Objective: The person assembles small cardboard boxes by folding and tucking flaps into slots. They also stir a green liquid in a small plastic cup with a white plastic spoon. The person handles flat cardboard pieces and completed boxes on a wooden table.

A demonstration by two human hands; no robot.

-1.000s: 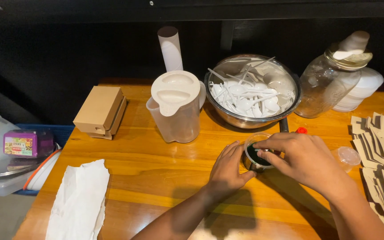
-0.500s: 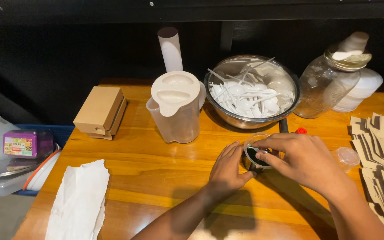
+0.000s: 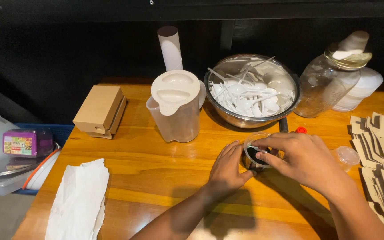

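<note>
While both my hands close around a small clear cup (image 3: 255, 153) of dark sauce near the middle of the wooden table (image 3: 156, 173), it stands upright on the boards just in front of the steel bowl (image 3: 285, 104). My left hand (image 3: 227, 169) curls against the cup's left side, fingers bent and touching its wall, thumb low near the base. My right hand (image 3: 305, 158) lies over the cup's right side and rim, fingers half closed, tips resting on the top edge; whether a lid is under them I cannot tell. The bowl holds a heap of white plastic spoons (image 3: 245, 95). Left of it is a clear jug (image 3: 174, 115) with a white lid, and behind that a white roll (image 3: 170, 46) stands upright. A glass jar (image 3: 327, 84) is right of the bowl, with a stack of white tubs (image 3: 363, 89) just beside it. A spare clear lid (image 3: 347, 155) lies just right of my right hand, near the brown paper bags (image 3: 383, 151) fanned along the table's right edge. A cardboard box (image 3: 101, 111) sits at the left, and a white cloth (image 3: 81, 200) lies at the near left corner.
</note>
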